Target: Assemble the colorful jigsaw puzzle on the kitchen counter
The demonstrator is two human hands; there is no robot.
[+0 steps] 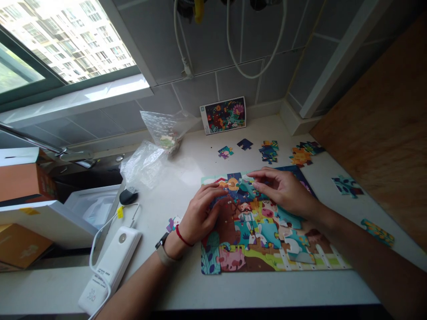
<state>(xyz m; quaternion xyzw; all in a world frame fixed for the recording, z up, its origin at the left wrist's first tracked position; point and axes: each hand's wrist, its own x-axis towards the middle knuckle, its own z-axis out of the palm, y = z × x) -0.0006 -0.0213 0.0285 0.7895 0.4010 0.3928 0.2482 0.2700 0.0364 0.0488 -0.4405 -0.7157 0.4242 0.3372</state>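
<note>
A jigsaw puzzle (267,262) with a farm picture lies on the counter, largely filled in. My right hand (287,191) is over its upper part, thumb and fingers closed on a teal puzzle piece (247,188). My left hand (203,213) rests at the puzzle's left side, fingers loosely bent and apart, and hides part of the picture. Several loose pieces, such as a teal and white piece (298,246), lie on top of the puzzle. A purple and white piece (173,223) sits left of my left wrist.
Loose pieces, including a dark blue piece (245,144), lie behind and right of the puzzle. A picture card (225,116) leans on the tiled wall. Left are a clear plastic bag (147,162), a white power bank (110,271) with a cable, and boxes (20,178). A wooden panel (376,124) bounds the right.
</note>
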